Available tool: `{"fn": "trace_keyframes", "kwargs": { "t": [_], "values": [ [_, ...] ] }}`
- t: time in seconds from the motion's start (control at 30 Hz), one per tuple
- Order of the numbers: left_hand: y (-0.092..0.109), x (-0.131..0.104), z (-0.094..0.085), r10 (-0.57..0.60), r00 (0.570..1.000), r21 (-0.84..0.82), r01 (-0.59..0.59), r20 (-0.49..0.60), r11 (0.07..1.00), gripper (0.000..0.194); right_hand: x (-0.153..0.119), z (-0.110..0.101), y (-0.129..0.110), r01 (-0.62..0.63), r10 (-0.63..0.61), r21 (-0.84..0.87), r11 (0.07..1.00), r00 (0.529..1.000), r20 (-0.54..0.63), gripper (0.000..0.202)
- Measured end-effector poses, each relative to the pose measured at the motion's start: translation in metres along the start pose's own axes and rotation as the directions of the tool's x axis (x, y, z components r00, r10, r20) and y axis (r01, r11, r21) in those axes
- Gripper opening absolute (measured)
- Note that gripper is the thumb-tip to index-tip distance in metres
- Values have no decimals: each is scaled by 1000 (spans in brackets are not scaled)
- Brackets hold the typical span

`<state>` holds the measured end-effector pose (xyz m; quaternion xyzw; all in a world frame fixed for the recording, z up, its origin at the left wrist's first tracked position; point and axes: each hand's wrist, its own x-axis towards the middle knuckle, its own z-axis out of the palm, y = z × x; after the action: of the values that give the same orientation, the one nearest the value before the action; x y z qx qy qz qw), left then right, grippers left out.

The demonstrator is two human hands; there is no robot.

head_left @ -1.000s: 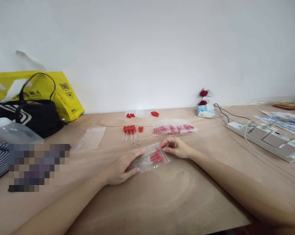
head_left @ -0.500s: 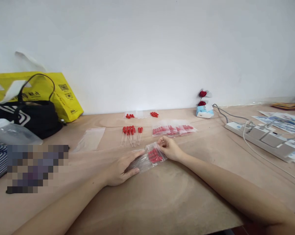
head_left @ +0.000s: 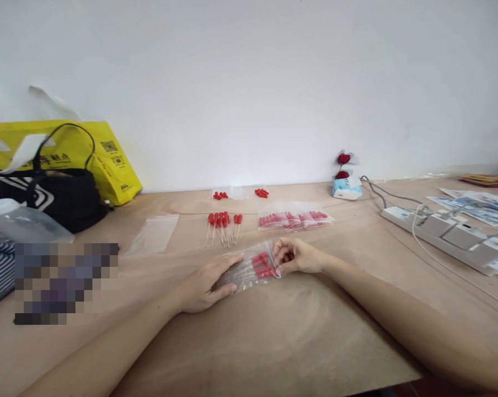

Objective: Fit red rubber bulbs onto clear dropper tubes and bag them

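A clear plastic bag holding several red-topped droppers lies flat on the table between my hands. My left hand rests over the bag's left end, thumb and fingers spread apart. At the bag's right edge, my right hand pinches the plastic beside the red tops. Loose droppers with red bulbs and clear stems lie beyond the bag. Filled bags of red-topped droppers overlap farther back to the right.
An unfilled clear bag lies left of the loose droppers. More red pieces rest near the wall. A power strip with cables is at right; a yellow bag and plastic bottle stand at left.
My right hand has moved from the bag's upper right corner down along its right edge. The bag lies flatter, with its red tops more spread. My left hand stays nearly in place.
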<state>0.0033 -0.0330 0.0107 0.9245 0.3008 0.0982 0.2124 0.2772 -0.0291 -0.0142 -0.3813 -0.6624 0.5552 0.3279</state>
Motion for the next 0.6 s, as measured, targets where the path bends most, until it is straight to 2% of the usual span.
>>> {"fn": "trace_keyframes", "kwargs": {
  "t": [0.17, 0.27, 0.43, 0.6],
  "values": [
    [-4, 0, 2, -20, 1000, 6, 19, 24, 1000, 71, 3, 9, 0, 0, 1, 24, 1000, 999, -45, 46],
    [-5, 0, 3, -19, 1000, 0, 19, 5, 1000, 71, 7, 13, 6, -11, 14, 31, 999, 996, -84, 44],
    [-1, 1, 1, -44, 999, 20, 43, 18, 999, 71, 10, 15, 11, 15, -23, -105, 994, 997, -78, 37],
    [3, 1, -1, -48, 999, 26, 47, 25, 999, 68, 11, 6, 8, 70, -82, -111, 991, 991, -109, 32]
  ]
}}
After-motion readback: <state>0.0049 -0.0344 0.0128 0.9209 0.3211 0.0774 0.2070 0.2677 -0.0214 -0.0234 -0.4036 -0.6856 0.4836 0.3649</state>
